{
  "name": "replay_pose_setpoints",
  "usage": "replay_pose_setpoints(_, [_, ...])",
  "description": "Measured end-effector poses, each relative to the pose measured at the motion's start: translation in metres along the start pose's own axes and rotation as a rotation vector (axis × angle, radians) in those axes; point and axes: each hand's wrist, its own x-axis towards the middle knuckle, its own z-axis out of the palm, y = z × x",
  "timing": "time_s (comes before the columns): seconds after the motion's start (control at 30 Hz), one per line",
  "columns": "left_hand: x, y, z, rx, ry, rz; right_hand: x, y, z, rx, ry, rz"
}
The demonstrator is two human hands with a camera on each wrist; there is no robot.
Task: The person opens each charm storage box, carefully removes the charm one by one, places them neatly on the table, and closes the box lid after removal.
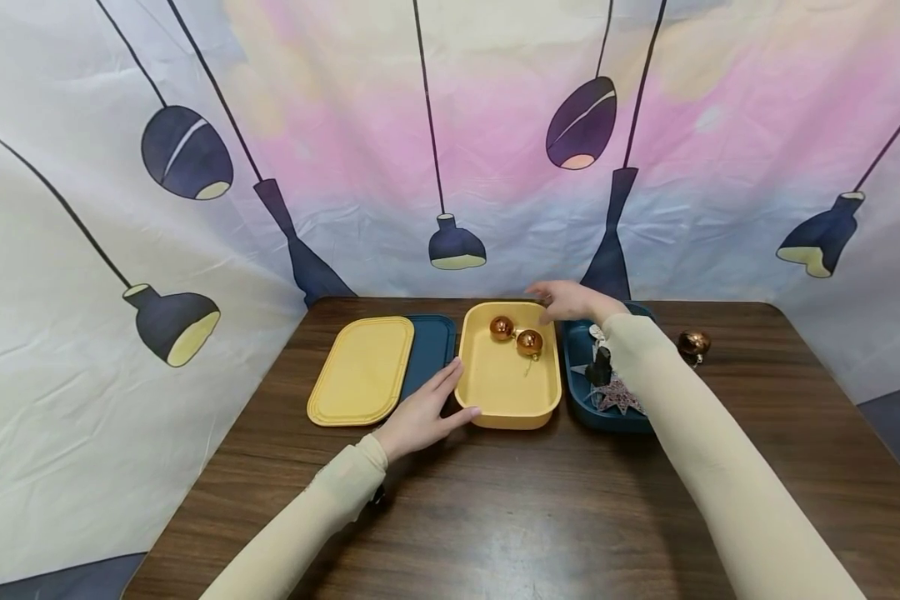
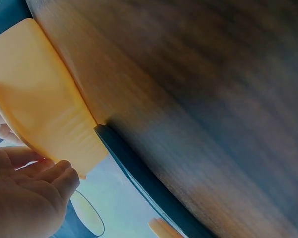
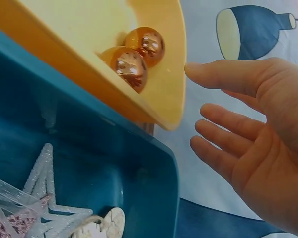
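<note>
A yellow box stands on the table with two shiny copper-coloured bauble ornaments, one bauble beside the other bauble, at its far end. Against the box's left side rests my left hand, fingers extended and thumb at the near corner. My right hand hovers at the far right corner, fingers spread and holding nothing; its thumb tip is right at the yellow rim in the right wrist view. Under my right forearm is a dark blue box, holding a silver star ornament and a pinkish glittery star.
Left of the boxes, a yellow lid overlaps a dark blue lid. A darker brown bauble lies on the wooden table to the right of the blue box. A printed cloth hangs behind the table's far edge.
</note>
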Motion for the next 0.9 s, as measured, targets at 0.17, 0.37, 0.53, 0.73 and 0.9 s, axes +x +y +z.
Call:
replay_pose_setpoints(0.17, [0.000,0.000,0.000,0.002,0.002,-0.005,0.002,-0.003,0.007,-0.011,-0.013,0.008])
replay_pose_setpoints(0.37, [0.000,0.000,0.000,-0.001,0.000,-0.008,0.007,-0.004,0.015,-0.017,-0.041,0.015])
replay_pose_setpoints(0.53, [0.001,0.000,0.000,-0.002,-0.001,-0.011,0.008,-0.007,0.018,-0.045,-0.045,0.021])
replay_pose_setpoints(0.73, [0.001,0.001,0.000,-0.002,-0.005,-0.013,0.012,-0.009,0.021,-0.091,-0.080,0.014])
replay_pose_setpoints(0.9, [0.001,0.001,0.000,-0.003,-0.009,-0.019,0.012,-0.012,0.025,-0.098,-0.120,0.036])
